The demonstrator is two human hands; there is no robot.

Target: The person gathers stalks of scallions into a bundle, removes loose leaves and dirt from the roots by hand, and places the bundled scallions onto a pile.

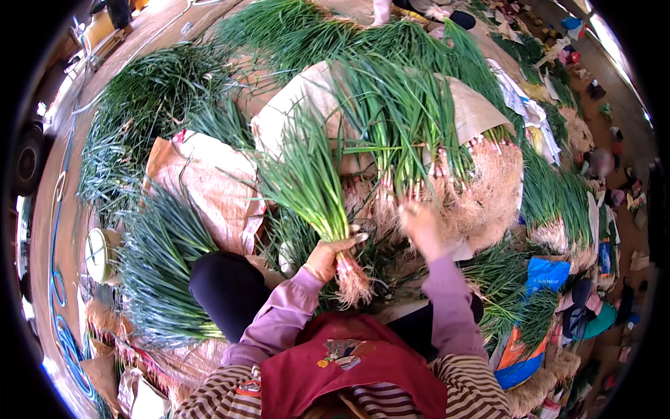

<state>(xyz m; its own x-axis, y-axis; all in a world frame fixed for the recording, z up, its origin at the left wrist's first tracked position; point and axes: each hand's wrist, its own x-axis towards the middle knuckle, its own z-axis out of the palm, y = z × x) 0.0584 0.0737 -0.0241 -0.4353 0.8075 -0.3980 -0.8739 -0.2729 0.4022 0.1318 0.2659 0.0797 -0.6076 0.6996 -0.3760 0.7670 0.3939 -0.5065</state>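
Observation:
My left hand (323, 259) is wrapped round a bunch of green onions (307, 183) just above the roots. Their long green leaves fan up and to the left, and the pale, tangled roots (354, 281) hang below my fist. To the right, my right hand (423, 227) is at the root ends of more green onions (398, 119), which lie with their leaves pointing away from me. Motion blurs its fingers, so I cannot tell whether they grip a stalk. A thick mat of stringy roots (485, 195) spreads just right of that hand.
Heaps of green onions (157, 91) lie at the left and far side. A tan sack (216, 188) is at left, near a pale bucket (103, 256). A blue hose (68, 346) coils at far left. Blue-and-orange bags (522, 363) lie at right. Another person's arm (381, 12) shows at the top.

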